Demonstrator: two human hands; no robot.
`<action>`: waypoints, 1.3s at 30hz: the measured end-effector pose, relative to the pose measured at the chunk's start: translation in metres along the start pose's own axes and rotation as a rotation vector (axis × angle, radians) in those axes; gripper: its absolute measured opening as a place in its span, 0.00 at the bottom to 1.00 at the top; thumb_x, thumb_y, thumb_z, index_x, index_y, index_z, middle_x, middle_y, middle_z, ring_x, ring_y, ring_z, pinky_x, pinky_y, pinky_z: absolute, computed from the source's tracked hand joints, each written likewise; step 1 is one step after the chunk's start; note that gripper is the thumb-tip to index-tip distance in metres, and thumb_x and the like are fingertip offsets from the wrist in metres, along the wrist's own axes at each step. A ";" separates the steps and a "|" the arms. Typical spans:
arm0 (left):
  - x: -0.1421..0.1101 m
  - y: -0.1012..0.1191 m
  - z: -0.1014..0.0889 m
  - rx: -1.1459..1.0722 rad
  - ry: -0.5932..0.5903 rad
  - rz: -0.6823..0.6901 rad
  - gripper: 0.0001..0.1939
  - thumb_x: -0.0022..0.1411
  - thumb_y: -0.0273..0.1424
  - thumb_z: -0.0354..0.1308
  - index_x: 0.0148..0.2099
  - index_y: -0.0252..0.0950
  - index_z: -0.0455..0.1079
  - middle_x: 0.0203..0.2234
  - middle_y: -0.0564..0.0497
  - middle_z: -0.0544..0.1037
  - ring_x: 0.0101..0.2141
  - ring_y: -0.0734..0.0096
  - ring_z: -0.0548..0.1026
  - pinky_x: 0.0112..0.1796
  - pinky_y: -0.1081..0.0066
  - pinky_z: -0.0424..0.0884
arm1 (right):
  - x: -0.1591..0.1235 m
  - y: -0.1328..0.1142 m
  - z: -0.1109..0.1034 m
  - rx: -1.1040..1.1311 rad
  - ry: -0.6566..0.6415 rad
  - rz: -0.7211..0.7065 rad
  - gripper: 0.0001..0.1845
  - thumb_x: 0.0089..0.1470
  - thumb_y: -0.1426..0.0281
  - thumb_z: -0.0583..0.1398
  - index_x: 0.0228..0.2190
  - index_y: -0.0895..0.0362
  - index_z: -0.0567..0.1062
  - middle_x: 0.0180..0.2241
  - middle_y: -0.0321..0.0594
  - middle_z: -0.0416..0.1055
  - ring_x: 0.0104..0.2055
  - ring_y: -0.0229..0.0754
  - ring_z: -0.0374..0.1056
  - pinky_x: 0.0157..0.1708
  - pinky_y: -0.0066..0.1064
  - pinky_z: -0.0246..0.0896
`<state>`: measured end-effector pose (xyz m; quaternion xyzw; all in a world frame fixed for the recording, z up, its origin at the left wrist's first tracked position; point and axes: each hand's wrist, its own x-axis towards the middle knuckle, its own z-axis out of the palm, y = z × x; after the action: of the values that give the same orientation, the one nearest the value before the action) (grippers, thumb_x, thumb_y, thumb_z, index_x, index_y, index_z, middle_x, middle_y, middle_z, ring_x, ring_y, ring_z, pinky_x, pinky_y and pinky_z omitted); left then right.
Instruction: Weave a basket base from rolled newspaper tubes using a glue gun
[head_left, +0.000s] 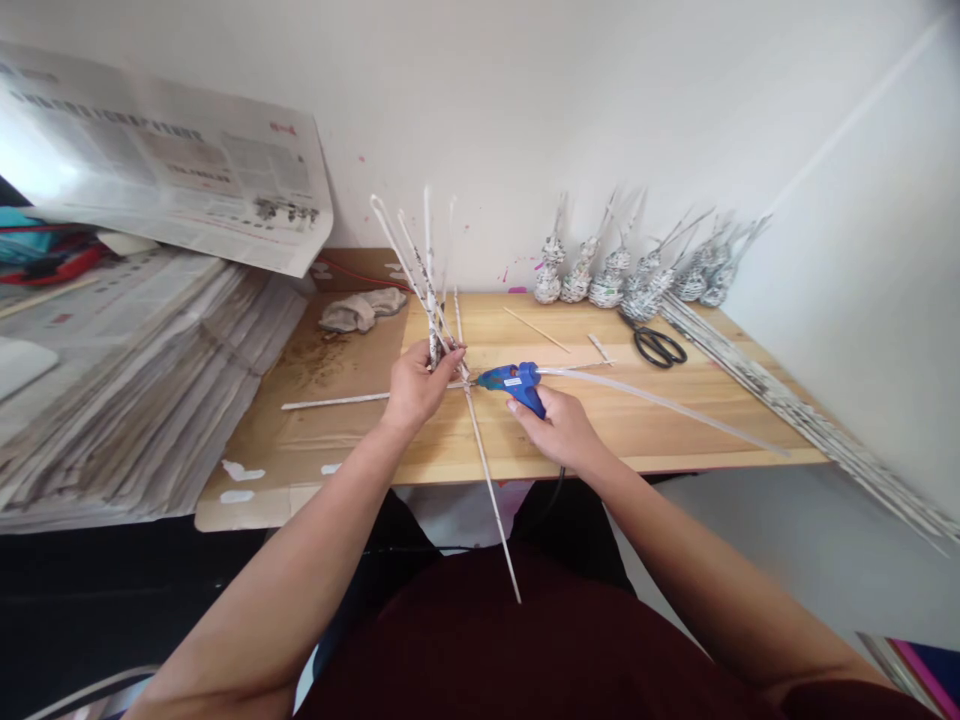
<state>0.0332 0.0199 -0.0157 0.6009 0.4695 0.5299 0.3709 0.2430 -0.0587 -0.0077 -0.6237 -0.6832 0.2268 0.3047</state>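
Note:
My left hand (421,385) is closed around a bundle of rolled newspaper sticks (429,250), some rising upward with bent tops. One long paper stick (486,460) slants down past the table edge toward my lap, and another paper stick (334,403) points out to the left. In my right hand (561,428) is a blue hot glue gun (511,380), gripped by its handle. Its nozzle is at the crossing of the sticks, close to my left fingertips; whether it touches them I cannot tell. A long clear glue stick (660,400) trails from the back of the gun.
Several small gourd-shaped woven paper pieces (611,278) stand along the wall. Black-handled scissors (660,348) lie before them, beside a pile of long paper sticks (795,410) at right. Stacked newspapers (172,390) fill the left side. A crumpled glove or cloth (364,310) rests on cardboard (300,440).

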 end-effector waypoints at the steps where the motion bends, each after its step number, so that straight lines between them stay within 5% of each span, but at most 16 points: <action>1: 0.000 0.000 0.000 -0.005 0.003 -0.005 0.20 0.57 0.45 0.64 0.43 0.35 0.78 0.32 0.48 0.80 0.29 0.70 0.77 0.33 0.72 0.76 | 0.001 0.000 0.000 -0.017 -0.009 -0.006 0.16 0.58 0.57 0.56 0.26 0.54 0.69 0.23 0.37 0.70 0.26 0.41 0.66 0.29 0.31 0.54; 39: -0.002 0.003 -0.003 0.206 -0.041 0.106 0.15 0.61 0.42 0.60 0.43 0.37 0.77 0.32 0.49 0.80 0.31 0.68 0.78 0.36 0.69 0.75 | 0.004 -0.006 0.005 -0.102 -0.038 -0.070 0.14 0.60 0.58 0.56 0.30 0.55 0.71 0.26 0.40 0.73 0.28 0.42 0.66 0.30 0.30 0.54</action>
<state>0.0304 0.0172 -0.0131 0.6704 0.4816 0.4854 0.2881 0.2348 -0.0549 -0.0064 -0.6098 -0.7209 0.1928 0.2671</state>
